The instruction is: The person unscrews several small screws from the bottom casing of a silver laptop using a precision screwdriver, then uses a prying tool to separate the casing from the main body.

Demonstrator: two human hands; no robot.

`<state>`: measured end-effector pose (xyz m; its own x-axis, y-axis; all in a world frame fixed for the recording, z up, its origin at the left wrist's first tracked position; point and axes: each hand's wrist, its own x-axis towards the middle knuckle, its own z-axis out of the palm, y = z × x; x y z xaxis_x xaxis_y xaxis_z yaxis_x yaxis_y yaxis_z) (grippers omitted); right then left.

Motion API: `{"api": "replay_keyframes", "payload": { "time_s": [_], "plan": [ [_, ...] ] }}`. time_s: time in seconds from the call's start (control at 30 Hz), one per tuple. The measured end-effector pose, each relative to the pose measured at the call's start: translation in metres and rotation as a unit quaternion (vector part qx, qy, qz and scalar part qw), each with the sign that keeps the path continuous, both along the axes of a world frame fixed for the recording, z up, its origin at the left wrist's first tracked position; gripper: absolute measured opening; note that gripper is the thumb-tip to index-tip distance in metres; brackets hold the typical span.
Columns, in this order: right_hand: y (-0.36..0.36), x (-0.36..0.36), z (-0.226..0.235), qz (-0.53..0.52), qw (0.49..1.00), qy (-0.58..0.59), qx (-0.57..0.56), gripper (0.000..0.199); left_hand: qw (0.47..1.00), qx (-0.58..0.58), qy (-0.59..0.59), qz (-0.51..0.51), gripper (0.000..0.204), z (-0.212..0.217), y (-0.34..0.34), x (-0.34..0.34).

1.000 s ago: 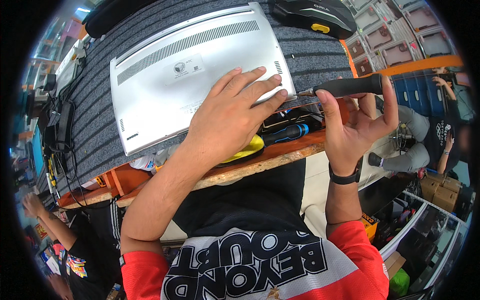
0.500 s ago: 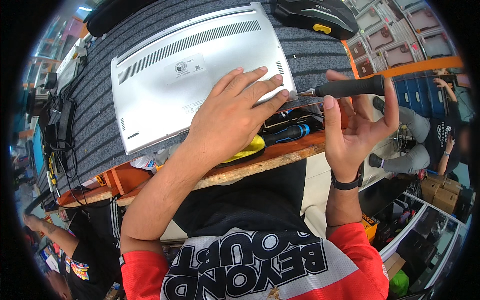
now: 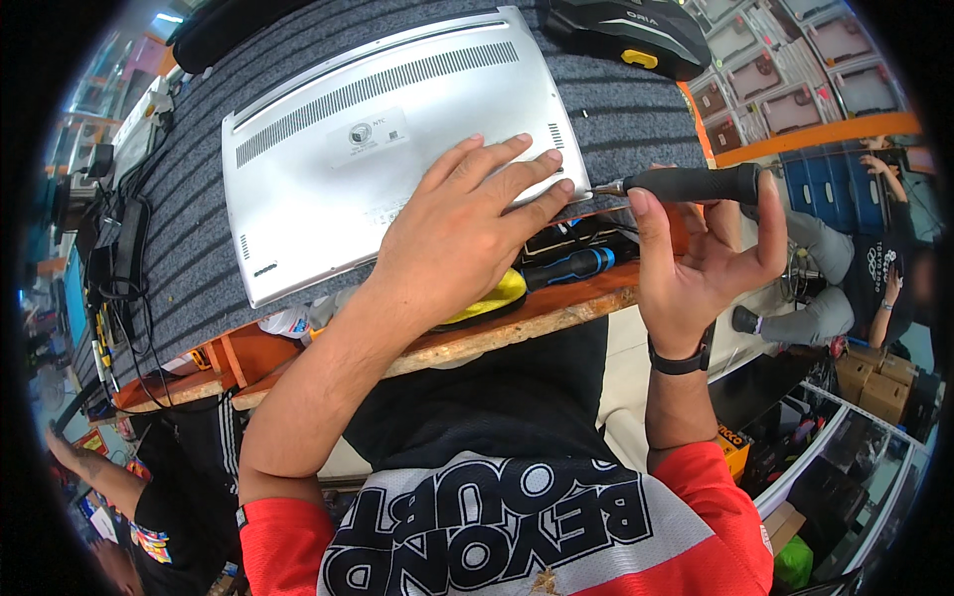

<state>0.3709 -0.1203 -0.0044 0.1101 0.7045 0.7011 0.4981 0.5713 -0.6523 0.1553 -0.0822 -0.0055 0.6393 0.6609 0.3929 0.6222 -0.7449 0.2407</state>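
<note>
A silver laptop [image 3: 318, 189] lies bottom side up on the ribbed grey mat [image 3: 199, 238], its long vent strip toward the far side. My left hand [image 3: 472, 214] rests flat on its near right part, fingers spread and pressing on the casing. In my right hand [image 3: 701, 248] is a screwdriver [image 3: 691, 185] with a thick black handle, held almost level. Thumb and fingers grip the handle, and one finger bears on its butt end. The metal tip is at the laptop's near right corner; whether it sits in a screw cannot be made out.
Under the table edge, an open shelf [image 3: 427, 348] holds a blue-and-black screwdriver [image 3: 571, 266] and a yellow-and-black item [image 3: 492, 301]. A black case [image 3: 636, 35] with a yellow latch stands far right. Cables and a black adapter [image 3: 129, 238] lie left. Other people are at both sides.
My right hand has shifted slightly left and the screwdriver handle has dropped a little, its tip staying by the laptop's corner. My left hand and the laptop look unmoved.
</note>
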Motion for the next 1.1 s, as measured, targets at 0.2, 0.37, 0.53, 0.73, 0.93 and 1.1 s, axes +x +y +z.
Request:
{"api": "replay_keyframes", "payload": {
  "time_s": [0.2,0.37,0.53,0.73,0.93,1.1],
  "plan": [
    [-0.001,0.002,0.008,0.036,0.999,-0.017,-0.003,0.085,1.000,-0.009,0.000,0.001,0.043,-0.001,-0.001,0.000],
    [0.000,0.001,0.005,0.012,1.000,0.013,-0.006,0.086,1.000,-0.009,0.011,0.002,0.044,0.000,-0.001,0.000],
    [-0.001,0.005,0.006,0.011,1.000,0.000,-0.017,0.088,1.000,-0.002,0.016,0.003,0.043,-0.001,-0.001,0.000],
    [-0.002,0.007,-0.002,-0.012,1.000,-0.004,0.005,0.089,1.000,-0.002,0.015,-0.002,0.043,-0.001,0.000,0.002],
    [-0.001,-0.001,-0.010,-0.018,0.997,0.068,-0.014,0.091,1.000,-0.002,-0.006,-0.006,0.043,-0.001,0.001,-0.004],
    [-0.006,0.003,-0.011,-0.045,0.995,0.066,-0.064,0.096,0.997,-0.006,-0.068,-0.027,0.040,-0.007,-0.001,-0.007]
  ]
}}
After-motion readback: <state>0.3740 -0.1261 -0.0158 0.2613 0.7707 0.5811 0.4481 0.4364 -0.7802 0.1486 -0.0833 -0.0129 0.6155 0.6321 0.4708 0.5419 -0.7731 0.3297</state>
